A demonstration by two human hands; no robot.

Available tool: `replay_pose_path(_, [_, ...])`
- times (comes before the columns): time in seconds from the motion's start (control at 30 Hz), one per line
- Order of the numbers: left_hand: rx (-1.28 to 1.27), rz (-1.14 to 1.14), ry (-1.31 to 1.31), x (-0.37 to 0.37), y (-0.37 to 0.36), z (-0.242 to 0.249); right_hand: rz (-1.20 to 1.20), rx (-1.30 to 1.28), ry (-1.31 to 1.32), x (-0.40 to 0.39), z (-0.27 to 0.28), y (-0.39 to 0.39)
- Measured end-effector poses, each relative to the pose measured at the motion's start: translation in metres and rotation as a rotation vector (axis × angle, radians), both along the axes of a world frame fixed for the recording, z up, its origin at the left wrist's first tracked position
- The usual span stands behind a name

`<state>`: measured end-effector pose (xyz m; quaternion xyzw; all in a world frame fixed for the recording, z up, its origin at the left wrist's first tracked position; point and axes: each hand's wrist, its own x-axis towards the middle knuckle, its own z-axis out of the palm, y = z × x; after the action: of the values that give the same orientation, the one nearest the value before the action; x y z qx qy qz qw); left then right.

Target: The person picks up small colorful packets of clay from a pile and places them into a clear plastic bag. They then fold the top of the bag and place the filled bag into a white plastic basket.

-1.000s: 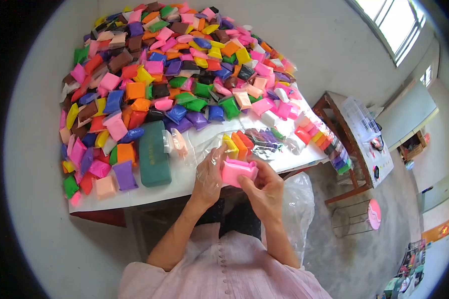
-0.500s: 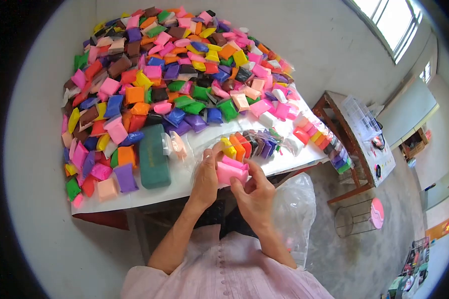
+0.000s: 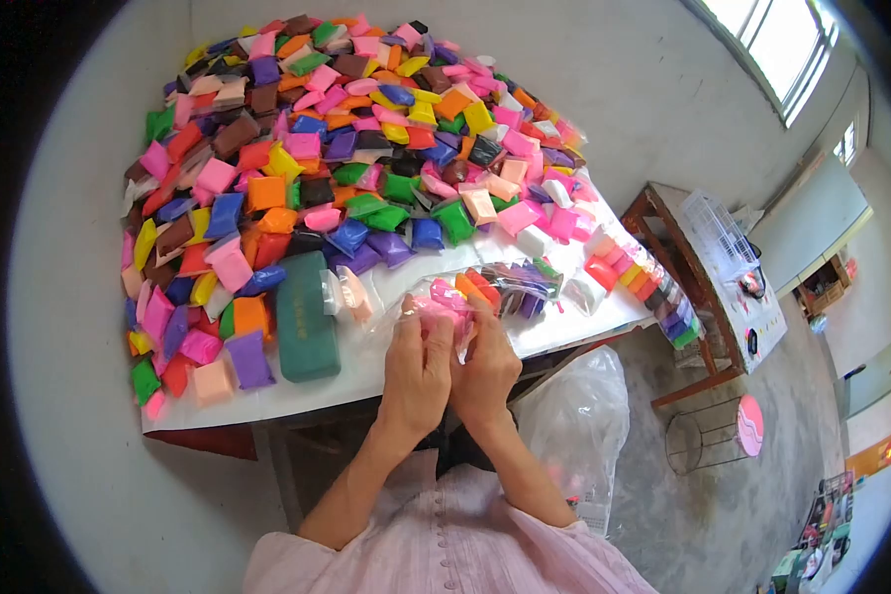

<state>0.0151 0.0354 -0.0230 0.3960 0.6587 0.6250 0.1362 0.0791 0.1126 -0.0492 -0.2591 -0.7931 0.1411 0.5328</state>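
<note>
Pink packets [image 3: 440,305] sit at the near end of a clear plastic bag [image 3: 515,280], which lies on the table with orange, dark and purple packets in a row inside. My left hand [image 3: 415,371] is closed round the left side of the pink packets. On their right side, my right hand [image 3: 487,368] is closed too, its fingers pinching at the packets and the bag's edge; exactly where film and packet meet is hidden. Left of my hands are a pale peach packet [image 3: 354,294] in clear film and a dark green case [image 3: 307,317].
A large heap of colourful packets [image 3: 317,183] covers the back and left of the white table [image 3: 386,381]. A filled bag of packets [image 3: 643,287] lies at the right edge. A clear plastic sack [image 3: 579,416] hangs below; a stool [image 3: 749,426] and wooden side table [image 3: 698,371] stand right.
My hands have moved forward and closer together, bringing the pink packets from in front of the clear bag to its near end. The bag's yellow packet is now mostly hidden.
</note>
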Motion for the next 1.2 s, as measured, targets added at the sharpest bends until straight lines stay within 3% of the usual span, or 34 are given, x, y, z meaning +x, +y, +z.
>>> replay_pose_path(0.13, [0.016,0.243,0.385,0.013,-0.003,-0.011,-0.008,0.087,-0.053,0.001,-0.008,0.000])
replay_pose_path(0.23, [-0.004,0.292,0.465,0.015,0.000,-0.023,-0.025,0.121,-0.089,-0.002,-0.012,-0.001])
replay_pose_path(0.43, [0.084,0.166,0.252,0.013,0.000,-0.034,-0.080,0.122,-0.137,-0.005,-0.018,-0.001])
replay_pose_path(0.7, [-0.019,0.186,0.425,0.017,-0.006,-0.046,0.075,0.090,-0.112,0.019,-0.016,-0.002])
replay_pose_path(0.8, [-0.041,0.181,0.433,0.016,-0.007,-0.049,0.164,0.011,-0.096,0.048,0.014,-0.016])
replay_pose_path(0.9, [-0.056,0.157,0.415,0.016,-0.005,-0.054,0.260,0.109,0.010,0.061,0.069,-0.022])
replay_pose_path(1.07, [-0.018,0.201,0.537,0.015,-0.002,-0.057,0.324,0.184,-0.243,-0.019,0.134,-0.005])
replay_pose_path(1.2, [0.009,0.204,0.463,0.019,-0.003,-0.047,0.400,-0.027,-0.870,-0.091,0.136,-0.007])
